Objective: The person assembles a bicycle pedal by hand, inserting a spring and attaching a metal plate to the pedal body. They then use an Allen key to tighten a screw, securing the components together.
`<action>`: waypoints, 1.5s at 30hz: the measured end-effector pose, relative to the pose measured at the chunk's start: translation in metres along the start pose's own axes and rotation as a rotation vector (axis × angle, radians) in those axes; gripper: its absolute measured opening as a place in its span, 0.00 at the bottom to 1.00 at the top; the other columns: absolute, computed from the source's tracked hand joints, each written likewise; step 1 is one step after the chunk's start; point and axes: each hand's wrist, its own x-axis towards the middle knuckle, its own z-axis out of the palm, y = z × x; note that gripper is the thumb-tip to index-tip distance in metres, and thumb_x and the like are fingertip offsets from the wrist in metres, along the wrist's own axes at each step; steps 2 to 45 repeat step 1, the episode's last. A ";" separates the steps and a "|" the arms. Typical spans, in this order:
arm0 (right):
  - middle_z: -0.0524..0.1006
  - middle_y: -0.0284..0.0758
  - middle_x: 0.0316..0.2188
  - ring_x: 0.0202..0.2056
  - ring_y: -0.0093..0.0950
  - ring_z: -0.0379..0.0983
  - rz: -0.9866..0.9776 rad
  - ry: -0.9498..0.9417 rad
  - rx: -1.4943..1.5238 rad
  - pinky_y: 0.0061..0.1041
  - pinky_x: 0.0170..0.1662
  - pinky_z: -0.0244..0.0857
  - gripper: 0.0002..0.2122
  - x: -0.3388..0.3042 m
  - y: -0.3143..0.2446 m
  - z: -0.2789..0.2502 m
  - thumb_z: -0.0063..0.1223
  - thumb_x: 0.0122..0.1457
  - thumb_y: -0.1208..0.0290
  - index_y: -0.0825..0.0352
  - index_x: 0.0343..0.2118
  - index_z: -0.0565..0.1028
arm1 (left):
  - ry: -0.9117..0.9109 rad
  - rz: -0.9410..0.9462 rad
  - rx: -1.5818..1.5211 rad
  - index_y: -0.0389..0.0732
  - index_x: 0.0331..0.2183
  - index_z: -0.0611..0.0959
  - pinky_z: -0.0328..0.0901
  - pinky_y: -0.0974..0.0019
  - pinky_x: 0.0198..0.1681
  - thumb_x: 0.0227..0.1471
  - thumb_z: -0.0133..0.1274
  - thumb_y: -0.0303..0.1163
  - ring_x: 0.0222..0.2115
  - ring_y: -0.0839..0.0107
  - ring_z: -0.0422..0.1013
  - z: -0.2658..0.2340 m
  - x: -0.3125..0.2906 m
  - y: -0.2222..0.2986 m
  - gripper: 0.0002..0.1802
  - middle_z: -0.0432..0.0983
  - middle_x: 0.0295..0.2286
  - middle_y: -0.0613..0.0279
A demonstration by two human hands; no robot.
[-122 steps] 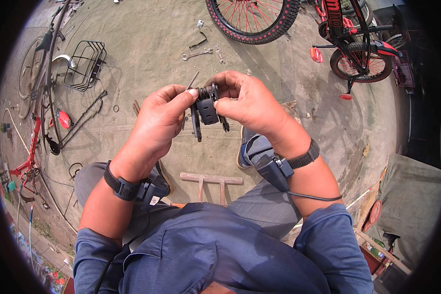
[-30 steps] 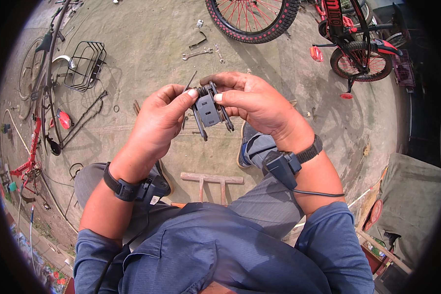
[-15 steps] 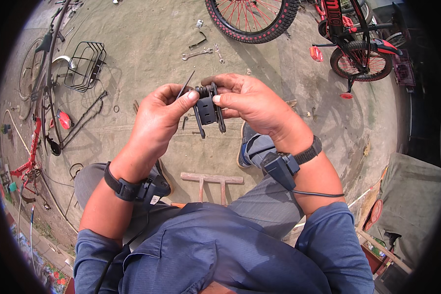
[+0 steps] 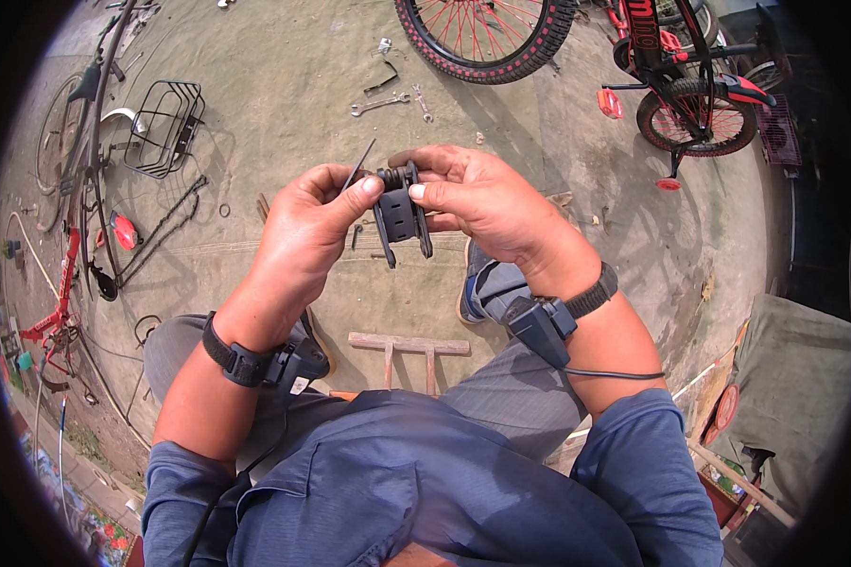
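My left hand (image 4: 317,213) and my right hand (image 4: 487,194) are raised in front of me, both closed on one black metal bicycle part (image 4: 401,215). It has a slotted middle plate, two side arms pointing down toward me, and a coil spring (image 4: 393,177) across its far end. The left thumb presses on the spring's left side, and the right thumb rests against the right arm's upper end. From between the left fingers a thin dark rod (image 4: 360,163) sticks up at a slant; its lower end is hidden. The right fingertips are behind the part.
Beyond my hands, wrenches (image 4: 380,104) lie on the green ground cloth (image 4: 284,85). A black wire basket (image 4: 164,129) and a chain (image 4: 165,227) are at left. Bicycle wheels (image 4: 487,38) stand at the far side. Between my legs is a wooden frame (image 4: 408,344).
The part has turned very slightly, its right arm now drawn in closer to the plate. My right wrist has shifted a little; both hands keep their grip.
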 end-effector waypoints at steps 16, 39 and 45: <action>0.76 0.35 0.46 0.45 0.23 0.75 0.006 -0.001 0.003 0.27 0.48 0.73 0.21 0.001 0.000 -0.001 0.52 0.61 0.74 0.72 0.57 0.68 | 0.007 -0.004 -0.003 0.32 0.41 0.81 0.63 0.76 0.38 0.57 0.62 0.36 0.33 0.82 0.70 0.000 0.000 0.000 0.18 0.78 0.32 0.66; 0.76 0.35 0.46 0.45 0.23 0.75 0.006 -0.001 0.003 0.27 0.48 0.73 0.21 0.001 0.000 -0.001 0.52 0.61 0.74 0.72 0.57 0.68 | 0.007 -0.004 -0.003 0.32 0.41 0.81 0.63 0.76 0.38 0.57 0.62 0.36 0.33 0.82 0.70 0.000 0.000 0.000 0.18 0.78 0.32 0.66; 0.76 0.35 0.46 0.45 0.23 0.75 0.006 -0.001 0.003 0.27 0.48 0.73 0.21 0.001 0.000 -0.001 0.52 0.61 0.74 0.72 0.57 0.68 | 0.007 -0.004 -0.003 0.32 0.41 0.81 0.63 0.76 0.38 0.57 0.62 0.36 0.33 0.82 0.70 0.000 0.000 0.000 0.18 0.78 0.32 0.66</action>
